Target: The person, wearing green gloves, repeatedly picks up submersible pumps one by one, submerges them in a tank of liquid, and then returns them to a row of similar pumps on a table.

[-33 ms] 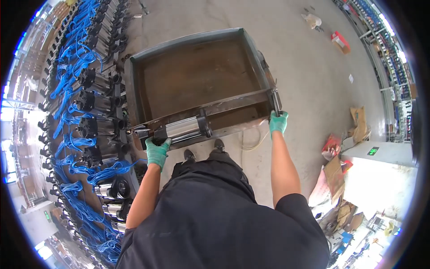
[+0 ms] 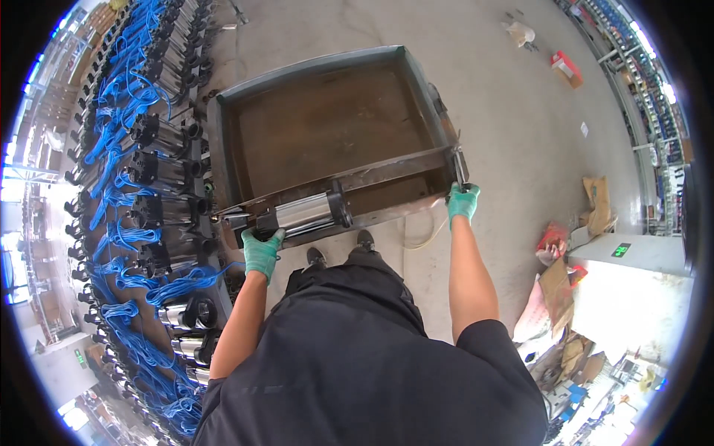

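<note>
Hardly anything has moved since the earlier frame: my left hand [image 2: 260,255], the motor [image 2: 306,213], the tray [image 2: 320,126] and my right hand [image 2: 462,201] keep their places. Well left of my left hand run tangled blue cables [image 2: 123,279], and between them and that hand stands a row of black-and-silver motors [image 2: 160,212]. Gloved in green, my left hand rests at the tray's near left edge, thumb spread from the fingers; I cannot tell whether it is clenched. Just above it lies the motor's black end; the silver body stretches rightward along the tray's near compartment. Beyond my hands spreads the brown main compartment. My right hand, gloved too, grasps the tray's near right corner. Farther right of it are cardboard [image 2: 556,291] and, beyond, a red box [image 2: 567,68].
</note>
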